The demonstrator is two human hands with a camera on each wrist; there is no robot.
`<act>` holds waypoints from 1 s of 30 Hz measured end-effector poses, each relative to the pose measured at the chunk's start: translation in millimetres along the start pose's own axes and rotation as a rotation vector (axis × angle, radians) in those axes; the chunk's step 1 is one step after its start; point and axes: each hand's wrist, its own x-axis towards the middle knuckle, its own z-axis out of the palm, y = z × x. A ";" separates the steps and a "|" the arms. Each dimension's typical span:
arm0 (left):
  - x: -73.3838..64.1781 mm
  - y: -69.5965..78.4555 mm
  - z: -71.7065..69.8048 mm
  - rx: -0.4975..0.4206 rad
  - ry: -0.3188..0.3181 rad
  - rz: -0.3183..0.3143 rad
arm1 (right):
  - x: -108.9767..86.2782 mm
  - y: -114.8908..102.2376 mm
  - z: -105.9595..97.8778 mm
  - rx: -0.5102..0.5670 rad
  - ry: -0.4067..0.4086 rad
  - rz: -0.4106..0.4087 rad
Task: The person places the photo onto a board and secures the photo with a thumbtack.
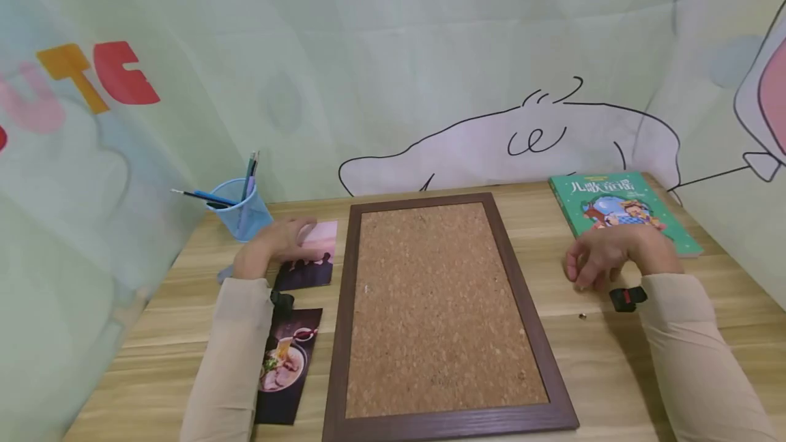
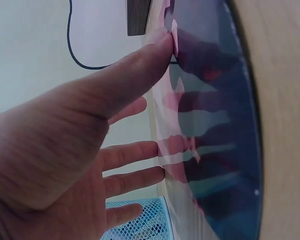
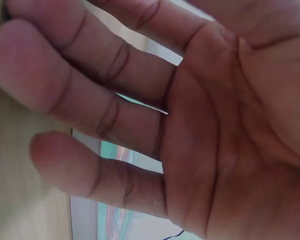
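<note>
My left hand (image 1: 278,243) lies over a photo print (image 1: 316,271) with a pink sky and dark silhouettes, left of the cork board (image 1: 442,305). In the left wrist view, its thumb (image 2: 135,70) touches the glossy print (image 2: 215,130), and the other fingers stretch straight to the far edge. Right of the board, my right hand (image 1: 614,251) hangs low over the table with fingers loosely bent downward. The right wrist view shows its palm (image 3: 200,125) bare. A tiny metallic piece (image 1: 582,316) lies on the wood just nearer than those fingertips.
A second photo (image 1: 285,367), of a noodle bowl, lies partly under the left sleeve. Behind the left hand stands a blue mesh pen cup (image 1: 236,213) with several pens. A green picture book (image 1: 620,207) lies at the back right. A printed curtain (image 1: 399,74) hangs behind the table.
</note>
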 end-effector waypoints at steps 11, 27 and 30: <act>1.6 4.5 -0.6 0.003 -0.024 0.010 | 2.9 1.1 8.7 0.001 -0.010 0.036; 3.3 2.8 -4.1 0.058 -0.040 -0.008 | 3.0 -8.4 5.5 -0.082 -0.017 -0.018; 2.2 2.3 -1.7 0.036 -0.006 -0.014 | 3.6 -7.0 5.3 -0.055 -0.021 -0.057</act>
